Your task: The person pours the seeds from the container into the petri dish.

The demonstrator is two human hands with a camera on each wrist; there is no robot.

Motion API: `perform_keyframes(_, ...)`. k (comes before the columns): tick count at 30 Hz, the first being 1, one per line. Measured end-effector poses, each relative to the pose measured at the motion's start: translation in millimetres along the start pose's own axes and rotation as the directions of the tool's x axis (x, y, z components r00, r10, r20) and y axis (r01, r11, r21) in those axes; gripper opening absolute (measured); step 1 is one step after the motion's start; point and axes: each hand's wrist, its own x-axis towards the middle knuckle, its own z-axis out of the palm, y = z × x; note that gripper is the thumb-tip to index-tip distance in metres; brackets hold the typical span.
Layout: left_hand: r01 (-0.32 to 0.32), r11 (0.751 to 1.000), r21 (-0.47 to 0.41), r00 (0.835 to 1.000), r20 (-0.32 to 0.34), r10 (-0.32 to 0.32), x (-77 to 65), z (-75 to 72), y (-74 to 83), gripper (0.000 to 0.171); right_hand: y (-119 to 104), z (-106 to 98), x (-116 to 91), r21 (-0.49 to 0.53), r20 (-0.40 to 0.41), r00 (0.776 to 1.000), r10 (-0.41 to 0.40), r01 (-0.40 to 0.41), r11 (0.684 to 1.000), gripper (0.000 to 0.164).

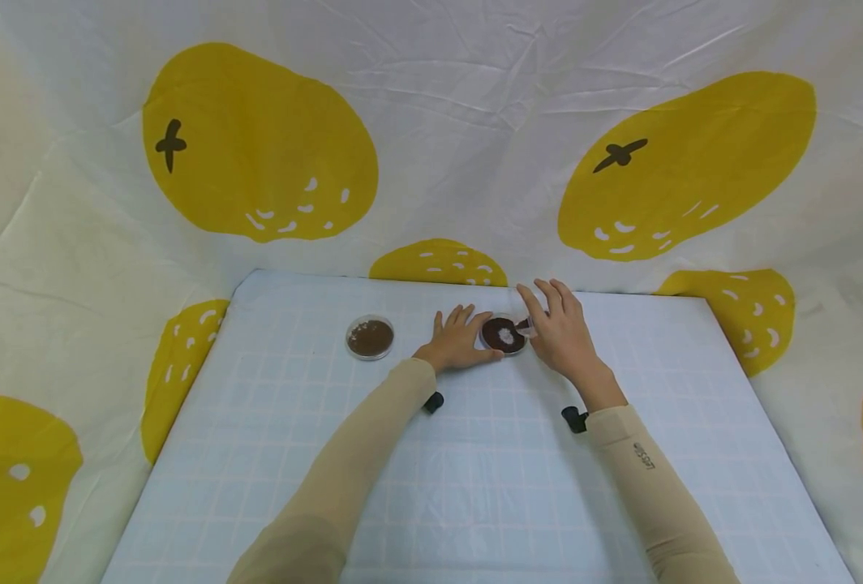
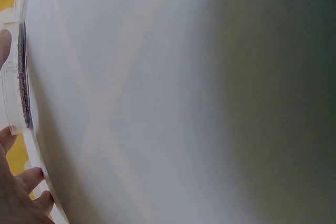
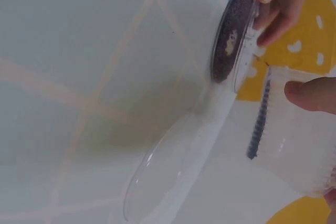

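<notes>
A clear round petri dish (image 1: 503, 334) of dark grains has a pale patch at its middle. My left hand (image 1: 457, 341) holds it by the side, thumb and fingers around its rim; in the left wrist view the dish (image 2: 24, 82) appears edge-on between them. My right hand (image 1: 559, 328) pinches a translucent plastic piece with a dark ridged edge (image 3: 294, 129), held beside and just above the dish; what kind of thing it is, I cannot tell. In the right wrist view a clear round lid (image 3: 163, 166) lies on the table near the dish.
To the left stands another petri dish (image 1: 370, 337) with brown grains and pale bits. A pale checked cloth covers the table (image 1: 475, 503). Behind it hangs a white curtain (image 1: 461, 162) with yellow fruit prints, close to the table's far edge.
</notes>
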Motion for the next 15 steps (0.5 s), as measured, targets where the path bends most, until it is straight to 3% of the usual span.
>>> perform_keyframes(7, -0.005, 1.0, -0.004, 1.0, -0.001, 0.005, -1.2, -1.1, 0.6, 0.092, 3, 5, -3, 0.119, -0.007, 0.995, 0.102, -0.101, 0.988, 0.099)
perform_keyframes(15, -0.005, 1.0, 0.001, 1.0, 0.005, 0.005, -1.2, -0.2, -0.4, 0.092, 9, 12, -9, 0.355, -0.018, 0.975, 0.222, -0.201, 0.913, 0.098)
